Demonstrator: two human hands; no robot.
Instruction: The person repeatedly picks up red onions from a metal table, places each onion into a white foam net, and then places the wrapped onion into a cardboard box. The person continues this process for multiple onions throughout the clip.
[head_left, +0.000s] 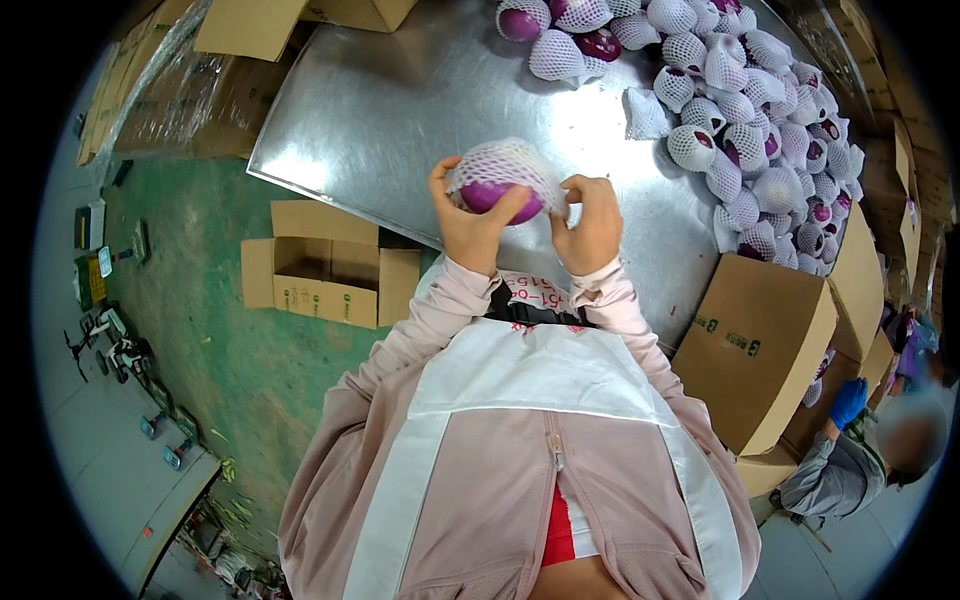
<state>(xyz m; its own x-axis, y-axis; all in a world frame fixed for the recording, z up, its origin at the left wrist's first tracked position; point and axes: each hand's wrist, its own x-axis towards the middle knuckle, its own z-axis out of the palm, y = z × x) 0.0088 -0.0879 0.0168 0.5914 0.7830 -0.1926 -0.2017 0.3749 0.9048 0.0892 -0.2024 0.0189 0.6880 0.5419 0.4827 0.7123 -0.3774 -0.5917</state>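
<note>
My left hand (474, 225) grips a round, glossy purple fruit or vegetable (487, 196) from its left side, with the thumb across its near face. A white foam net sleeve (506, 161) covers the upper part, leaving purple skin bare below. On the right, the fingertips of my right hand (589, 225) pinch the sleeve's loose edge, which is slightly blurred. Both hands are above the near edge of a metal table (420, 112). Heaped on the table's right side are many similar purple pieces in foam nets (776, 187).
An open carton (326, 300) stands on the green floor at left. A larger carton (750, 345) leans by the table's right corner. Beyond it is a person with a blue glove (849, 401). A flat foam net (646, 114) lies beside the heap. Film-wrapped cartons (202, 105) stand upper left.
</note>
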